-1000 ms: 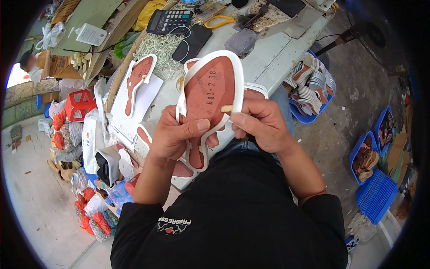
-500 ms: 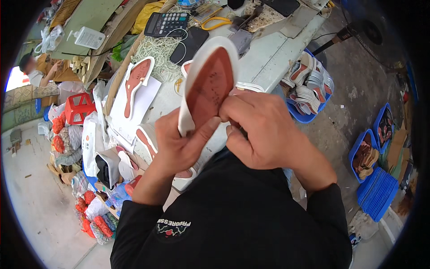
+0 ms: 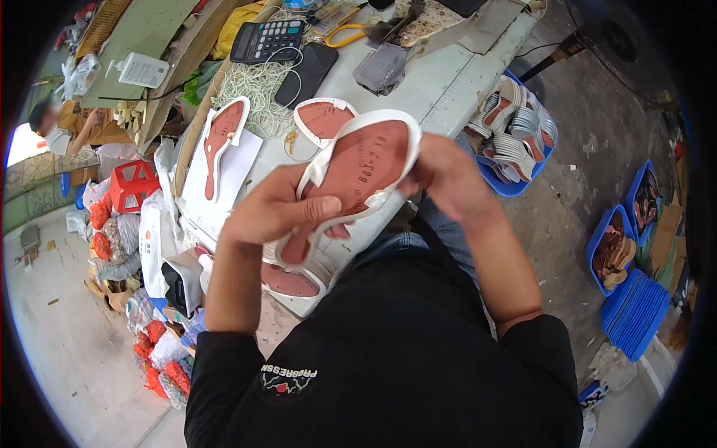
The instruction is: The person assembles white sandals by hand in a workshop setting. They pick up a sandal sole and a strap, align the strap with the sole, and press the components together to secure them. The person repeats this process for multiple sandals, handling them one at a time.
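Note:
A sandal insole [image 3: 373,160] with a reddish-brown face, dark printed marks and a white strap edging is held over the near part of the table. My left hand [image 3: 280,209] grips it by its narrow end, thumb lying across the top. Against the wide end's right edge is my right hand [image 3: 454,179], smeared by motion; its fingers are partly hidden behind the insole. Just beyond lies a similar insole piece [image 3: 325,119] on the table. Another insole [image 3: 224,142] rests on white paper [image 3: 243,160] to the left, and several stacked ones [image 3: 291,280] lie under my left wrist.
A calculator [image 3: 267,41], tangled cord [image 3: 250,93], a phone [image 3: 306,75] and yellow-handled scissors [image 3: 345,35] occupy the table's far side. A blue basket [image 3: 515,183] of shoe parts stands right. A red stool [image 3: 134,184] and bags are left; a person [image 3: 71,138] sits farther off.
The insole has been lowered and tilted, its wide end swinging right and its printed face turning upward. My right hand has shifted from the strap near the middle to the right edge.

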Demonstrator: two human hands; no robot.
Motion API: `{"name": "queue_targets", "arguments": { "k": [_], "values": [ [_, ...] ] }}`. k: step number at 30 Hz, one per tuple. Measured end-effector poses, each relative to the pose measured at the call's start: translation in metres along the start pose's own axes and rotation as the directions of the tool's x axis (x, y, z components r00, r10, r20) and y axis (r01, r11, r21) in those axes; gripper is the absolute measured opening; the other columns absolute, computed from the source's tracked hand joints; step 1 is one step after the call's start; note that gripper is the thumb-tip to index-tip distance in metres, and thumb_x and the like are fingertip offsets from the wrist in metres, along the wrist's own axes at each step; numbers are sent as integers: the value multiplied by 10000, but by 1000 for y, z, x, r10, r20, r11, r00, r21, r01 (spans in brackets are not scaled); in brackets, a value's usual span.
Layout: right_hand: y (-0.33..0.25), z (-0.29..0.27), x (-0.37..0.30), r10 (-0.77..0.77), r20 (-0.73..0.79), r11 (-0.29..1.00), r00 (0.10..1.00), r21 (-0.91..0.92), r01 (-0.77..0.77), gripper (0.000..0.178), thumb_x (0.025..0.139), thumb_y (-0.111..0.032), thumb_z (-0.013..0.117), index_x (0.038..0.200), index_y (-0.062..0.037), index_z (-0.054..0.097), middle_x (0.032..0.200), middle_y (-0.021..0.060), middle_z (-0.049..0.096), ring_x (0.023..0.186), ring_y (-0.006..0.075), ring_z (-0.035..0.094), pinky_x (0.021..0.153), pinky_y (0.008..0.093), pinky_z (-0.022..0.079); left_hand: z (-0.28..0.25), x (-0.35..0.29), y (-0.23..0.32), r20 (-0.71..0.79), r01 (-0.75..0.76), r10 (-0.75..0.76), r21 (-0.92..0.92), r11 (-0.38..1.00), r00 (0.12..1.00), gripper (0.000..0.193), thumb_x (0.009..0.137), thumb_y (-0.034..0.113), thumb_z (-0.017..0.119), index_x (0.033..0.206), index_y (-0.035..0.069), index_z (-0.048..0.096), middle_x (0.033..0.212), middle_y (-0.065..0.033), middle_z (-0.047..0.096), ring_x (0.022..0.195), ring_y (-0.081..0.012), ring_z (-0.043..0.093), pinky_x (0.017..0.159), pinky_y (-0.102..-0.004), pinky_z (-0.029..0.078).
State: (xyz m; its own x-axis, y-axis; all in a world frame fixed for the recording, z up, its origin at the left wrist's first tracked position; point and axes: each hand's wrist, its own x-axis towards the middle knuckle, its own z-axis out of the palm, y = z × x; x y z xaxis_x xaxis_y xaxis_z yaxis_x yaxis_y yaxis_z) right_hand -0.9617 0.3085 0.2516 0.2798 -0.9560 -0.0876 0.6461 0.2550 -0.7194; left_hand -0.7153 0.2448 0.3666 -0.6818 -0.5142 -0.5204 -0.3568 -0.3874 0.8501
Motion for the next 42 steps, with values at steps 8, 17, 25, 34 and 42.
{"name": "queue_targets", "arguments": {
  "k": [8, 17, 25, 34, 42],
  "values": [
    [-11, -16, 18, -153, -206, 987, 966, 13, 159, 251, 971, -257, 718, 1113, -53, 755, 936, 2, 747, 731, 42, 649, 624, 189, 520, -50, 79, 23, -168, -288, 378, 398, 871, 910, 294, 945, 252, 806, 1045, 24, 649, 904, 41, 623, 827, -22, 535, 718, -210, 430],
    [-28, -18, 36, -279, -287, 958, 917, -155, 243, 237, 968, -245, 753, 1066, -29, 754, 868, -15, 708, 708, 29, 591, 621, 203, 465, -93, 132, 59, -11, -235, 250, 309, 922, 968, 300, 908, 231, 834, 1075, 56, 658, 894, 50, 656, 770, -5, 571, 656, -176, 431],
    [-18, -4, 87, -515, -371, 854, 773, -305, 422, 323, 854, -275, 872, 813, -41, 653, 771, -25, 646, 666, 44, 529, 571, 230, 427, -119, 114, 52, -144, -197, 233, 230, 953, 962, 248, 962, 215, 762, 1090, 30, 657, 846, -6, 690, 539, -9, 480, 466, -165, 350],
    [-21, 10, 100, -582, -517, 791, 628, -541, 287, 523, 731, -295, 935, 630, -100, 460, 591, -38, 500, 570, 60, 418, 500, 272, 374, -101, 85, 12, -345, -274, 267, 28, 961, 900, 207, 1028, 145, 650, 1151, -20, 631, 1009, -97, 737, 778, -111, 674, 707, -223, 536],
    [-24, 8, 98, -557, -516, 818, 651, -476, 322, 487, 738, -249, 900, 614, -93, 456, 587, -53, 480, 555, 59, 388, 489, 268, 350, -60, 64, -19, -321, -262, 216, -106, 959, 922, 274, 1025, 128, 644, 1253, -24, 647, 1143, -102, 743, 1044, -172, 694, 965, -327, 520]
  ]
}}
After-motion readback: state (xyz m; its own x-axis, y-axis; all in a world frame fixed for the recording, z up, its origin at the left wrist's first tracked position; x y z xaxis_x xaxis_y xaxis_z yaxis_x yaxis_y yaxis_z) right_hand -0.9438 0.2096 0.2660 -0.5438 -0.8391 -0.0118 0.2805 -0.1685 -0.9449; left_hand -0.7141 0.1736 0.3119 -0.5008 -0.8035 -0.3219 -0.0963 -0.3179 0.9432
